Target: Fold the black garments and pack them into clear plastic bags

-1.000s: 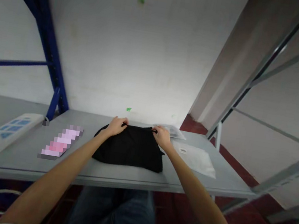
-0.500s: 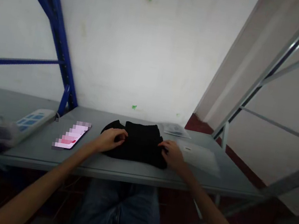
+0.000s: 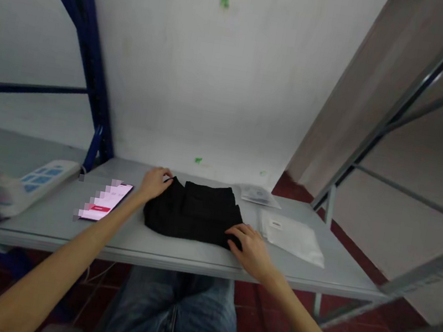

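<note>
The folded black garment lies flat in the middle of the grey surface, straight ahead of the person, its layers stacked in a squat bundle. The left hand is up at the far left corner of the cloth, fingers curled around the edge there — a pinching grip on the fabric, it looks like. The right hand sits at the near right corner, palm down, fingers spread and pressing on the hem; nothing is closed inside that grip. Just left of the garment lies a phone with its screen lit, close to the left forearm. Further left sits a white power strip with blue sockets. On the right, just beside the cloth, rests a clear plastic bag, and behind it a smaller flat packet near the wall. A blue rack upright rises at the left — grey shelving struts slant on the right.
</note>
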`<move>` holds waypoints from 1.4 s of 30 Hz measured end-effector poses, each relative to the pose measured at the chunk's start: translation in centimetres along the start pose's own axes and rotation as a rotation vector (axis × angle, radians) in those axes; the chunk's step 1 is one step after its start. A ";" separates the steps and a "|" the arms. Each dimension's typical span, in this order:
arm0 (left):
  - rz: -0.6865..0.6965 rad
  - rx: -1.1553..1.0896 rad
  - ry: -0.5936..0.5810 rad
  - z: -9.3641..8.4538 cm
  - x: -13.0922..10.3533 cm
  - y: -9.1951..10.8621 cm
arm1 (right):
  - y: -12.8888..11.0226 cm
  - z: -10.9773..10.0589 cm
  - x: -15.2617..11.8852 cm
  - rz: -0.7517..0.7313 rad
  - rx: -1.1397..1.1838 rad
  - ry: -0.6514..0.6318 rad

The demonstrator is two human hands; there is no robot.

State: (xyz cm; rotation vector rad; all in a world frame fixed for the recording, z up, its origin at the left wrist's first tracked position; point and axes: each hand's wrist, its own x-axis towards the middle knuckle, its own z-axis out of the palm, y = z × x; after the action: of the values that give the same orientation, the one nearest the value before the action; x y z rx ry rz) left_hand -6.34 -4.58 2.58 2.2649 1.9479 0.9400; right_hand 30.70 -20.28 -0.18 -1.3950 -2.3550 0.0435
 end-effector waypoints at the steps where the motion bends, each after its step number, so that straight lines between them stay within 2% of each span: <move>1: 0.036 -0.035 0.016 -0.3 -0.5 0.1 | 0.4 -0.1 -0.5 -0.005 0.003 -0.005; 4: 0.190 -0.174 0.007 -1.3 -2.5 0.2 | 1.7 -0.3 -1.8 -0.016 0.030 -0.013; 8: 0.395 -0.148 -0.175 -2.6 -5.9 -0.8 | 3.3 -0.5 -3.1 -0.006 0.093 -0.042; 10: 0.436 -0.058 -0.249 -3.3 -7.6 -1.5 | 3.7 -0.6 -3.5 0.007 0.114 -0.048; 14: 0.507 0.032 -0.245 -4.9 -10.4 -2.5 | 3.9 -0.8 -3.7 0.021 0.127 -0.039; 18: 0.567 0.009 -0.296 -6.4 -11.8 -3.2 | 4.0 -0.8 -3.7 0.031 0.132 -0.028; 23: 0.553 -0.028 -0.332 -6.7 -11.2 -3.3 | 4.0 -1.1 -3.2 0.044 0.111 0.020; 30: 0.522 -0.054 -0.371 -7.0 -10.3 -1.2 | 4.4 -1.6 -1.0 0.093 0.225 0.123; 33: 0.424 -0.067 -0.292 -6.8 -10.1 -1.1 | 4.8 -1.4 0.0 0.114 0.278 0.135; 36: 0.300 -0.118 -0.218 -6.0 -8.9 -1.4 | 5.4 -1.4 1.6 0.143 0.288 0.155; 39: 0.168 -0.168 -0.253 -4.9 -6.6 -1.7 | 6.4 -1.1 4.2 0.204 0.241 0.197; 42: 0.074 -0.067 -0.301 -3.9 -4.7 -1.6 | 7.3 -0.4 6.7 0.308 0.157 0.155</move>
State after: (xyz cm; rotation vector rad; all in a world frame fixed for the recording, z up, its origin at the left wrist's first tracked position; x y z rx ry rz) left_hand -9.74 -9.90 3.18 2.2966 1.6932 0.6138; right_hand 34.17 -11.02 0.70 -1.6067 -1.9518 0.1947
